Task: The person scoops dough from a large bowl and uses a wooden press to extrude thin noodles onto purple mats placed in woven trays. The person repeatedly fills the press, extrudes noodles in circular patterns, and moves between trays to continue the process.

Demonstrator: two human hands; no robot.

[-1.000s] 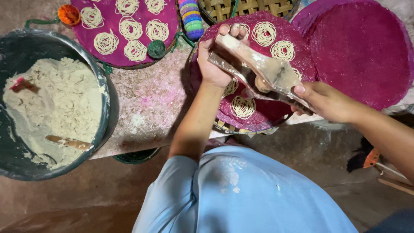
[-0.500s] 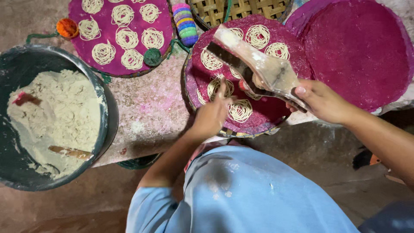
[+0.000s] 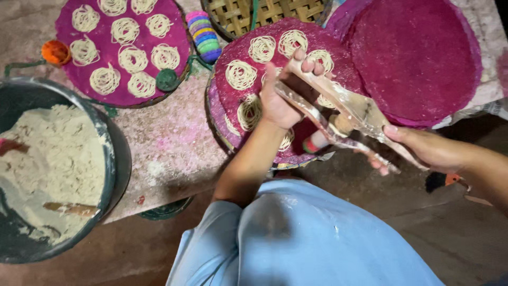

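Note:
A flour-smeared wooden press (image 3: pixel 344 114) with two long handles is held over a round magenta cloth-covered tray (image 3: pixel 323 39). My left hand (image 3: pixel 283 95) grips the far ends of the handles. My right hand (image 3: pixel 423 148) grips the near ends. Several coiled noodle nests (image 3: pixel 241 74) lie on the magenta cloth under and around the press. Part of the tray is hidden by my left hand and the press.
A second magenta tray (image 3: pixel 174 21) with several noodle nests lies at the upper left. A large dark bowl (image 3: pixel 114 159) holds pale dough at the left. A bare magenta disc (image 3: pixel 418 58) sits at the right, a woven basket (image 3: pixel 264 13) and a striped roll (image 3: pixel 203 37) behind.
My left hand left the handles, dropped to the tray among the nests, then came back up and gripped the press's far ends again. The view shifted slightly right.

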